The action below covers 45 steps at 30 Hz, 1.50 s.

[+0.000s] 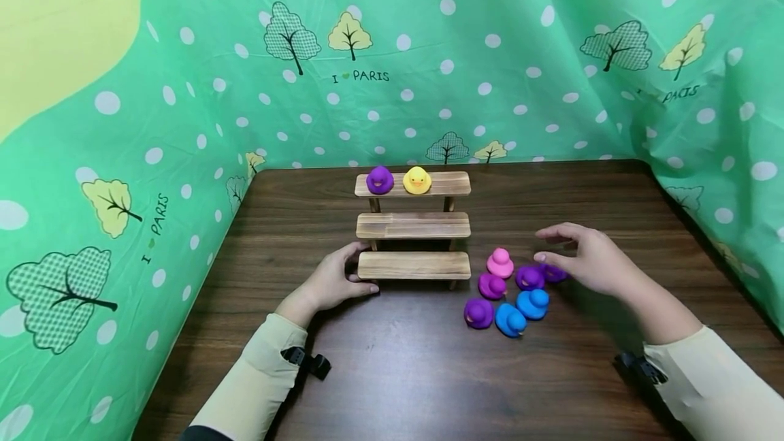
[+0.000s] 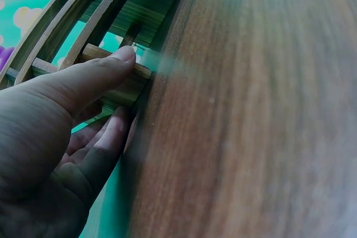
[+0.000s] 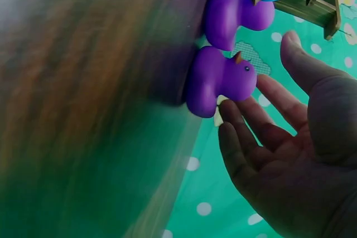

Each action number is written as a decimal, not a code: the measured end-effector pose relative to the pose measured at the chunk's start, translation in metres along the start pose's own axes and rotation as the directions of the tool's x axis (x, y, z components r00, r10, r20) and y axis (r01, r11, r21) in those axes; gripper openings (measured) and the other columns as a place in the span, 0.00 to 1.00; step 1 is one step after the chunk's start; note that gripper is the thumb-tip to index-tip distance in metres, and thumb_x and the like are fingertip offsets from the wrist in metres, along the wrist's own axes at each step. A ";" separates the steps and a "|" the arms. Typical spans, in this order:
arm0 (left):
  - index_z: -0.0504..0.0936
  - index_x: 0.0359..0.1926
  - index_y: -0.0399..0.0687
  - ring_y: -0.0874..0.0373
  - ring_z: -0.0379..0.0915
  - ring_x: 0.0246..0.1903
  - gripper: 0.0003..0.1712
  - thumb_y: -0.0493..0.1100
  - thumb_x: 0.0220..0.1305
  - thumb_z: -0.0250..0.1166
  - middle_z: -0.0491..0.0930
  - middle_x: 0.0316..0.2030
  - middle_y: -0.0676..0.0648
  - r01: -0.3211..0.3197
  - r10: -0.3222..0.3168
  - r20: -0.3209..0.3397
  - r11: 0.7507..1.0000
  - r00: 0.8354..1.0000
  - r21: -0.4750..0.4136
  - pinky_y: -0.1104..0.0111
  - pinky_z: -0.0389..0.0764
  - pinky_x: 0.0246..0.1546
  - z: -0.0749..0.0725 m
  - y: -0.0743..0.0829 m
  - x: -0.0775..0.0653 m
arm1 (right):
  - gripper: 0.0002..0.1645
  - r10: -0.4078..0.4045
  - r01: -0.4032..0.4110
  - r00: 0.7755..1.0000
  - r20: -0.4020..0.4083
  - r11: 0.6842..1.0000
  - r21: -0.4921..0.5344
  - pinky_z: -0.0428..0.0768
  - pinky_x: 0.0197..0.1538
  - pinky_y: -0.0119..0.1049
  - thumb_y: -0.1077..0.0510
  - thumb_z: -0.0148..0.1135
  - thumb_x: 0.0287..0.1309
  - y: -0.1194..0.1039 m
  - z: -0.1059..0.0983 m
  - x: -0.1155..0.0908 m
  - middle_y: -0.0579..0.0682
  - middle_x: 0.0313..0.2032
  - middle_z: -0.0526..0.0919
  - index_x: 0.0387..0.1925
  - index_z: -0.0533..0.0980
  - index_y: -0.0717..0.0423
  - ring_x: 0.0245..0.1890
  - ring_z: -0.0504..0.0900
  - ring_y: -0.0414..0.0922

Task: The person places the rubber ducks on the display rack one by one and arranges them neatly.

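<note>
A three-tier wooden display stand [image 1: 414, 265] stands on the table, with a purple duck [image 1: 380, 180] and a yellow duck [image 1: 417, 180] on its top step. My left hand [image 1: 335, 278] grips the lower left end of this stand; in the left wrist view the thumb [image 2: 124, 54] lies on a wooden bar, with fingers curled beneath. Beside a purple rubber duck [image 3: 223, 79] my right hand [image 3: 279, 154] has its fingers spread and relaxed, the fingertips close to the duck's head. From the head view, this hand [image 1: 597, 260] partly covers that duck [image 1: 554, 273].
Right of the stand several more ducks form a cluster: a pink one [image 1: 500, 263], a magenta one [image 1: 492, 286], purple ones [image 1: 478, 313] and blue ones [image 1: 510, 320]. A green dotted cloth [image 1: 429, 87] hangs around the dark wooden table [image 1: 392, 373] at the back and sides.
</note>
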<state>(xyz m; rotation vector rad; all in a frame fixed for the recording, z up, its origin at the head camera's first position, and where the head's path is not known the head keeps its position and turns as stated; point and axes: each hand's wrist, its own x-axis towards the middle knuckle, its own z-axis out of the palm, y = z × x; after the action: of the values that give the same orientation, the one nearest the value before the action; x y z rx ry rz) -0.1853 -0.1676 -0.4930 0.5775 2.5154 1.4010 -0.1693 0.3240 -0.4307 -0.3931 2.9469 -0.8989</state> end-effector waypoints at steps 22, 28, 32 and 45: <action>0.71 0.71 0.44 0.53 0.82 0.54 0.48 0.42 0.52 0.85 0.81 0.59 0.42 0.020 -0.020 0.002 1.000 1.000 -0.014 0.71 0.86 0.49 0.000 0.001 -0.002 | 0.18 0.017 -0.013 0.998 0.052 0.997 -0.070 0.80 0.53 0.61 0.50 0.79 0.59 0.025 0.002 -0.016 0.57 0.51 0.85 0.50 0.88 0.50 0.54 0.81 0.61; 0.71 0.70 0.44 0.53 0.82 0.54 0.47 0.42 0.53 0.85 0.81 0.58 0.42 0.013 -0.013 0.001 1.000 1.000 -0.006 0.71 0.86 0.49 0.000 0.000 -0.002 | 0.26 0.052 -0.046 0.996 0.066 0.996 -0.079 0.81 0.50 0.63 0.49 0.79 0.60 0.025 0.002 -0.017 0.61 0.52 0.84 0.56 0.84 0.54 0.53 0.82 0.63; 0.71 0.70 0.44 0.53 0.82 0.54 0.46 0.42 0.53 0.85 0.81 0.58 0.42 0.007 -0.007 0.001 1.000 1.000 -0.011 0.71 0.86 0.49 0.001 0.000 -0.002 | 0.24 0.064 -0.060 0.996 0.063 0.995 -0.074 0.81 0.50 0.64 0.48 0.79 0.60 0.026 0.003 -0.017 0.60 0.50 0.85 0.53 0.83 0.54 0.53 0.82 0.63; 0.72 0.71 0.46 0.54 0.82 0.53 0.47 0.43 0.53 0.85 0.81 0.59 0.43 0.019 -0.019 0.002 1.000 1.000 0.006 0.71 0.86 0.49 0.000 0.002 -0.003 | 0.21 0.067 -0.064 0.997 0.040 0.995 -0.076 0.83 0.43 0.51 0.47 0.79 0.59 0.028 0.003 -0.018 0.59 0.49 0.86 0.50 0.85 0.50 0.50 0.83 0.60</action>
<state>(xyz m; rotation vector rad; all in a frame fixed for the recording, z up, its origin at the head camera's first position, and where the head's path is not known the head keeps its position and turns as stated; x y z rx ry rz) -0.1823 -0.1677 -0.4913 0.5536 2.5179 1.3861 -0.1584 0.3490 -0.4498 -0.3124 2.9424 -0.7654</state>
